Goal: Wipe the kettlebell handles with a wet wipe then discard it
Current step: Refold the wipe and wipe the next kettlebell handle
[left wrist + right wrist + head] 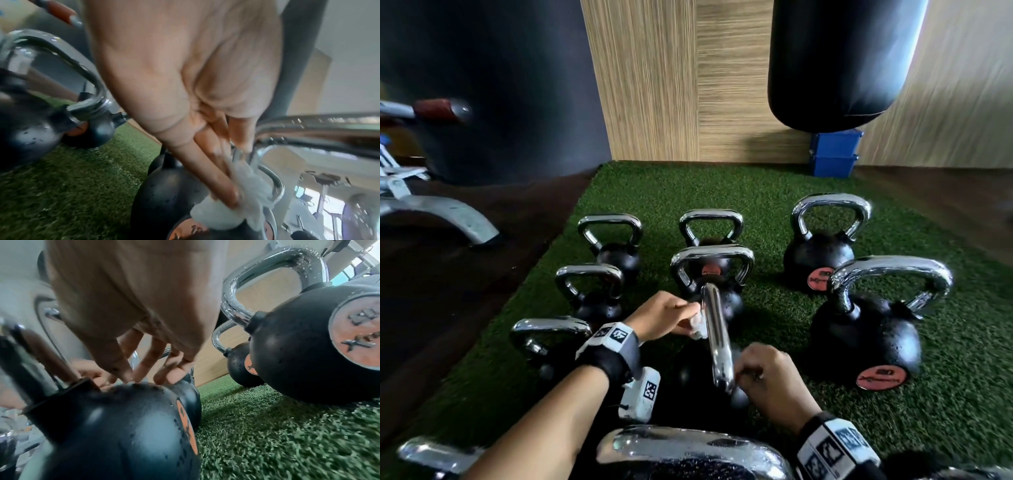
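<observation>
I saw the left hand point(666, 317) pinching a crumpled white wet wipe point(698, 325) against the left side of the chrome handle point(717, 342) of the black kettlebell point(698, 380) nearest the centre, its handle turned edge-on to the head camera. On the left wrist view the fingers point(213, 175) lay long and close together with the wet wipe point(236, 199) bunched at their tips, pressed to the curved chrome bar point(275, 183).

Right hand point(774, 380) sat low on the right side of that kettlebell, fingers curled down. On the right wrist view the fingertips point(141, 373) touched the top of the black ball point(131, 426) near the base of the handle; thumb and fingers were bent but I couldn't tell if they closed on anything.

That kettlebell stood on the green artificial turf mat point(774, 212) among other black kettlebells with chrome handles: a large one with an orange disc point(866, 342) to the right, another point(822, 253) behind it, smaller ones in rows to the left and behind. Water drops showed on several handles and balls.

Behind: a black hanging punch bag point(839, 61), stacked blue plastic crates point(834, 154) against the wood-grain wall, a grey metal machine foot point(448, 216) at far left
</observation>
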`<state>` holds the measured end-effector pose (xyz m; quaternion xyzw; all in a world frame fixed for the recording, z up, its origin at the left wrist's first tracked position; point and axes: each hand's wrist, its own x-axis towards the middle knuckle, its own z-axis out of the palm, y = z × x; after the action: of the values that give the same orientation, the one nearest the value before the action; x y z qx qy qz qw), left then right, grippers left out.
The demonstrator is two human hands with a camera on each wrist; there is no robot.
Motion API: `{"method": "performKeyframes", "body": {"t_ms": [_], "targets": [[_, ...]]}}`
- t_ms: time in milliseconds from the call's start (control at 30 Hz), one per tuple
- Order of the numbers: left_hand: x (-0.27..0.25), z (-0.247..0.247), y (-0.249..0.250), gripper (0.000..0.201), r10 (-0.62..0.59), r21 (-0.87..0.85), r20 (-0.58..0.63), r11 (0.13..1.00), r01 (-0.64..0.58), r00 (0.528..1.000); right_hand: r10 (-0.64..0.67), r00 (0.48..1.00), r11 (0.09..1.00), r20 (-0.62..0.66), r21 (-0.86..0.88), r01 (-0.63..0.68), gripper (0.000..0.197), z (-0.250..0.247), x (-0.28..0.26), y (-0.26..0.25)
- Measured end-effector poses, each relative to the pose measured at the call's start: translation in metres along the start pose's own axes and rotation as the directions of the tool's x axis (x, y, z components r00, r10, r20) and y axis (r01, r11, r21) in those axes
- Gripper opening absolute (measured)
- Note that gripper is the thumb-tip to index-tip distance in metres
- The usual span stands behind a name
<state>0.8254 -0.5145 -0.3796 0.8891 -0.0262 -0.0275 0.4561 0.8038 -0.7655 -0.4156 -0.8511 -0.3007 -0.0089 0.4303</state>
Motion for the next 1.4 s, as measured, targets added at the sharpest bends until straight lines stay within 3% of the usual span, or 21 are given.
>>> {"method": "performKeyframes", "body": {"t_ms": [100, 233, 300, 400, 467, 567, 667, 733, 900, 1033, 1200, 1400], "targets": [[-0.001, -0.001, -0.010, 0.015, 0.001, -0.010, 0.018, 1.000, -0.001, 1.000, 0.122, 0.991, 0.992, 0.048, -0.034, -0.121, 0.054, 0.004, 0.021, 0.001], [0.005, 0.005, -0.017, 0.006, 0.016, -0.024, -0.045, 1.000, -0.017, 0.999, 0.267, 0.934, 0.956, 0.237, 0.061, -0.288, 0.079, 0.008, 0.033, 0.009], [0.010, 0.002, -0.013, 0.006, -0.003, -0.050, -0.085, 0.999, -0.001, 0.996, 0.299, 0.925, 0.941, 0.233, 0.090, -0.327, 0.084, 0.011, 0.032, 0.016], [0.014, -0.008, -0.004, 0.010, 0.056, -0.061, -0.267, 0.995, -0.075, 0.962, 0.337, 0.916, 0.919, 0.219, 0.137, -0.371, 0.096, 0.016, 0.031, 0.023], [0.014, -0.009, 0.001, 0.011, 0.054, -0.093, -0.289, 0.992, -0.085, 0.956, 0.343, 0.915, 0.913, 0.211, 0.153, -0.377, 0.100, 0.016, 0.030, 0.024], [0.012, -0.004, 0.002, 0.013, 0.016, -0.060, -0.255, 0.998, -0.033, 0.967, 0.350, 0.914, 0.909, 0.206, 0.160, -0.384, 0.100, 0.016, 0.027, 0.023], [0.009, -0.005, 0.010, 0.020, -0.031, -0.305, -0.245, 0.951, -0.047, 0.969, 0.349, 0.919, 0.908, 0.184, 0.176, -0.381, 0.091, 0.017, 0.025, 0.022], [0.005, -0.010, 0.013, 0.022, 0.006, -0.318, -0.249, 0.944, -0.088, 0.969, 0.347, 0.922, 0.910, 0.174, 0.174, -0.375, 0.084, 0.018, 0.024, 0.022], [-0.010, -0.018, 0.021, 0.025, -0.004, -0.423, -0.099, 0.905, -0.038, 0.995, 0.346, 0.919, 0.912, 0.187, 0.163, -0.377, 0.085, 0.018, 0.023, 0.023], [-0.015, -0.020, 0.035, 0.010, 0.006, -0.354, -0.059, 0.935, -0.026, 0.998, 0.362, 0.913, 0.904, 0.188, 0.170, -0.393, 0.088, 0.018, 0.025, 0.024], [-0.038, -0.017, 0.049, 0.020, 0.086, -0.215, 0.241, 0.976, -0.033, 0.967, 0.351, 0.920, 0.901, 0.178, 0.206, -0.383, 0.091, 0.021, 0.025, 0.028], [-0.049, -0.011, 0.051, 0.030, 0.140, -0.158, 0.229, 0.982, -0.106, 0.963, 0.331, 0.930, 0.905, 0.161, 0.224, -0.361, 0.086, 0.023, 0.026, 0.033]]}}
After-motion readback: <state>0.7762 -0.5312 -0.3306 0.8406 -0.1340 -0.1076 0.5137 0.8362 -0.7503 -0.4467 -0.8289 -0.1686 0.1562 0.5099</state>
